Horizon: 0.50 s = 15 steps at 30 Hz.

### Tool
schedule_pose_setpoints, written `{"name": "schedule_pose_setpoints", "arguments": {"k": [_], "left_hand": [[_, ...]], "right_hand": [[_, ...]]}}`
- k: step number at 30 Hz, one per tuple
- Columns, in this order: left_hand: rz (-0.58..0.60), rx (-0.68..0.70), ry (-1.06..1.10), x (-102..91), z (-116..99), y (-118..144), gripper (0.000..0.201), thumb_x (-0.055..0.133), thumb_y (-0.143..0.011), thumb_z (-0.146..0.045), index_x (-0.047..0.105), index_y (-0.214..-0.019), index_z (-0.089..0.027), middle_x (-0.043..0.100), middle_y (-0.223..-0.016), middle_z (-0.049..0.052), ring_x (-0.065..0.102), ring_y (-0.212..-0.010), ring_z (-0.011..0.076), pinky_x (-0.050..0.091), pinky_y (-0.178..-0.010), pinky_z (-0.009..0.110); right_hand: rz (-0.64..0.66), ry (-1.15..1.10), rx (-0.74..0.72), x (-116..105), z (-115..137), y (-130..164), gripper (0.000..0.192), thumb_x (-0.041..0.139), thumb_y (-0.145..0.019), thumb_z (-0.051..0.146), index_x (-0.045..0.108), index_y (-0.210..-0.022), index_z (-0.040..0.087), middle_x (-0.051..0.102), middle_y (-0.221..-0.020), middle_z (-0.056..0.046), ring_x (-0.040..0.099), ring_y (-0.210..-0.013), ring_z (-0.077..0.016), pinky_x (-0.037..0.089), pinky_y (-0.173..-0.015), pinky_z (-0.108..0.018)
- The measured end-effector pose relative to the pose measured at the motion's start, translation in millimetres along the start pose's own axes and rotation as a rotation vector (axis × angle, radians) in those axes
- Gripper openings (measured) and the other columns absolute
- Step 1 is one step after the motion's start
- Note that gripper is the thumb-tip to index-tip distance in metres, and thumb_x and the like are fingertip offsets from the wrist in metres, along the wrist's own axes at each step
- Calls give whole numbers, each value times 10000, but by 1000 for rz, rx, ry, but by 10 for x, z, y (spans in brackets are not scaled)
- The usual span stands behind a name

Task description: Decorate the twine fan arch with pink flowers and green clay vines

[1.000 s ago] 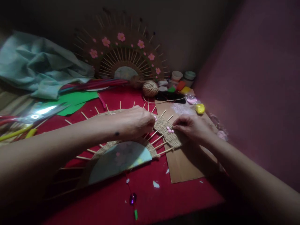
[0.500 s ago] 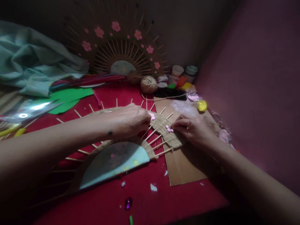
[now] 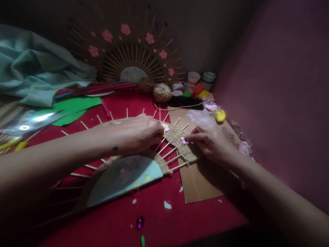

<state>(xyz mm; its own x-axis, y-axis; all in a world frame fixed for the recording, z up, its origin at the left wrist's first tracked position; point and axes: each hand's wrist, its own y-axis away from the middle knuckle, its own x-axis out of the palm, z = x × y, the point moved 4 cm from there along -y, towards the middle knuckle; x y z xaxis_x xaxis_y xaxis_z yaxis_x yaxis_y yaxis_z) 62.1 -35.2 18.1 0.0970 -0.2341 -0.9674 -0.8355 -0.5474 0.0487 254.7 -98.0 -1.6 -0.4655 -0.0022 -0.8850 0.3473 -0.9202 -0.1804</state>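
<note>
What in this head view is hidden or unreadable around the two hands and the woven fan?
- Left hand fingertips: curled under the hand; grip unclear, head view.
- Woven fan left half: covered by the left forearm and shadow.
- Pink petals at the right hand: too small to count or tell if stuck.
- Jars: dark, labels unreadable.
- Second fan: rim lost in darkness.

The single head camera looks forward and down from above the person's forearms, close over the work, with the left hand (image 3: 140,133) near the middle of the frame and the right hand (image 3: 212,144) just to its right. Beyond the hands it faces a corner of wall; the red cloth (image 3: 159,219) runs nearer than the hands to the frame's bottom edge.
</note>
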Motion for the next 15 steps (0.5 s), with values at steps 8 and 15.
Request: {"name": "schedule_pose_setpoints", "arguments": {"k": [8, 15], "left_hand": [[3, -47, -77, -128, 41, 190, 188, 523, -844, -231, 659, -716, -207, 610, -677, 27, 517, -637, 146, 316, -620, 280], [10, -238, -134, -225, 116, 248, 220, 487, -841, -175, 704, -873, -190, 667, -752, 42, 565, -676, 149, 327, -603, 257]], "right_hand": [[-87, 127, 23, -216, 167, -22, 202, 523, -789, 91, 704, -826, 173, 673, -822, -47, 585, -709, -139, 415, -637, -264], [116, -92, -148, 92, 1039, -149, 175, 438, -805, 87, 579, -811, 190, 591, -683, 11, 486, -591, -101, 349, -549, -222]]}}
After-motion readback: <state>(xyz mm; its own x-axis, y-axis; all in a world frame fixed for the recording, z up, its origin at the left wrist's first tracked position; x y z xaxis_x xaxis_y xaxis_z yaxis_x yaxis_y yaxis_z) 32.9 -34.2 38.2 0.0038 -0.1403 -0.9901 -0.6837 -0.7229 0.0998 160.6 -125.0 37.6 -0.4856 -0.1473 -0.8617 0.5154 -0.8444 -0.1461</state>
